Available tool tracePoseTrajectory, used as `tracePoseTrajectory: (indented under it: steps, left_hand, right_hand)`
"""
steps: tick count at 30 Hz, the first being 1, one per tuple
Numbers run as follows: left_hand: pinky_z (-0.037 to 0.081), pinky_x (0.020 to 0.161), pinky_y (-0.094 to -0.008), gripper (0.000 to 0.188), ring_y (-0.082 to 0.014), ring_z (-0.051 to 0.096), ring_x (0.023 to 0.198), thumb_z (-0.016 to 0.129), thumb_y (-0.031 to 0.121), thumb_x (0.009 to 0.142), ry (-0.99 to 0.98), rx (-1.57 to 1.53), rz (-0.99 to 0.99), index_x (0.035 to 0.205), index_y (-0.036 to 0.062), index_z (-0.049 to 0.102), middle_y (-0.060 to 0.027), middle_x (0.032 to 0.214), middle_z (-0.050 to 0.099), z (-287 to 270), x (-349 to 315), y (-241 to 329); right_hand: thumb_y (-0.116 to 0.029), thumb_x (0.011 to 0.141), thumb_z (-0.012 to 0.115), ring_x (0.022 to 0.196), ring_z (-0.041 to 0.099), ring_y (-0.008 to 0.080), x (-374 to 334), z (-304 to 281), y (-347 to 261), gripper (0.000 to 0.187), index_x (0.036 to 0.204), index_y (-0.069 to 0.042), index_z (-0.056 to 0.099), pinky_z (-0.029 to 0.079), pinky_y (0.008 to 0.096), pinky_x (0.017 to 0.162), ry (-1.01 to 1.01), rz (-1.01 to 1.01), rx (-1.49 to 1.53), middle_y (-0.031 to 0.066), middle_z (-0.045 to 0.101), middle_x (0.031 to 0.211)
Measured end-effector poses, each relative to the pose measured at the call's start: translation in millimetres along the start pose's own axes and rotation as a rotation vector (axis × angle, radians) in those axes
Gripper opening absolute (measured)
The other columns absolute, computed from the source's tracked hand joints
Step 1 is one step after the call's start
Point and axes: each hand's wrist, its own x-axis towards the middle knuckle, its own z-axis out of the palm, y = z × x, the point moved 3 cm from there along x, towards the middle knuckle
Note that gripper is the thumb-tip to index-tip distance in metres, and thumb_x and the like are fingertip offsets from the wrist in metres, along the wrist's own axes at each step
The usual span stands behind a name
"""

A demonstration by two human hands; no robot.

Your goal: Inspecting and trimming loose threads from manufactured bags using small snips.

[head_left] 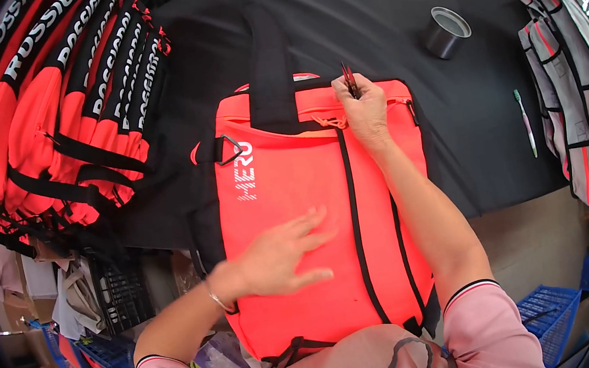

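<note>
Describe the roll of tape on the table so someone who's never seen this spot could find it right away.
Start from the black-covered table and the bright orange bag lying on it under the left hand and right hand. Look beyond the bag toward the table's far right part: the roll of tape sits there alone. It is the only round, dark grey thing with a pale hollow core; the nearby toothbrush is thin and straight.

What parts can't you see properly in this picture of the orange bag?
- Head view: the tool tips in the right hand are too small to tell what it is; only thin dark-red points show above the grip.
- The orange bag has its bottom edge hidden by the person's pink clothing.
- The bag under the left hand is covered.
- The grey roll interior is too dark.
- The stacked orange bags are cut off by the lens rim.
</note>
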Motion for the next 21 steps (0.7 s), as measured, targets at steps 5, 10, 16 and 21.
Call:
tracePoseTrajectory:
  steps: [5,10,16,21]
  left_hand:
    - [0.034,0.111,-0.0469,0.042,-0.0333,0.051,0.127,0.065,0.026,0.090,0.626,0.183,-0.147,0.127,0.0078,0.060,-0.0130,0.134,0.058,-93.5,27.3,-61.9]
    - [0.027,0.113,-0.0554,0.020,-0.0239,0.058,0.114,0.069,0.021,0.087,0.579,0.560,-0.142,0.102,0.0090,0.068,-0.0027,0.104,0.066,-60.0,19.3,-99.9]
    - [0.027,0.114,-0.0503,0.011,-0.0193,0.061,0.101,0.070,0.018,0.083,0.707,0.548,-0.087,0.089,0.0089,0.068,-0.0012,0.089,0.066,-45.6,19.3,-99.5]
    - [0.026,0.114,-0.0498,0.014,-0.0201,0.061,0.102,0.069,0.017,0.082,0.679,0.505,-0.112,0.092,0.0083,0.069,-0.0030,0.092,0.067,-44.6,22.6,-101.5]
  right_hand:
    - [-0.013,0.091,0.068,0.059,0.048,0.0037,-1.9,0.4,-0.4,0.013,0.088,-0.001,0.066,0.042,0.0226,0.057,0.009,-0.039,-0.109,-0.0028,0.059,0.065]
    - [-0.014,0.089,0.069,0.059,0.054,0.0085,-3.9,-1.1,-7.1,0.015,0.087,0.000,0.066,0.046,0.0273,0.060,0.063,0.045,-0.276,0.0027,0.061,0.065]
    - [-0.021,0.090,0.066,0.062,0.055,0.0116,15.0,4.3,-9.9,0.024,0.084,0.003,0.065,0.045,0.0312,0.063,-0.156,0.141,-0.490,0.0043,0.063,0.067]
    - [-0.021,0.087,0.066,0.067,0.063,0.0244,17.3,9.0,-6.6,0.026,0.086,0.005,0.066,0.049,0.0369,0.070,-0.199,0.197,-0.469,0.0163,0.065,0.071]
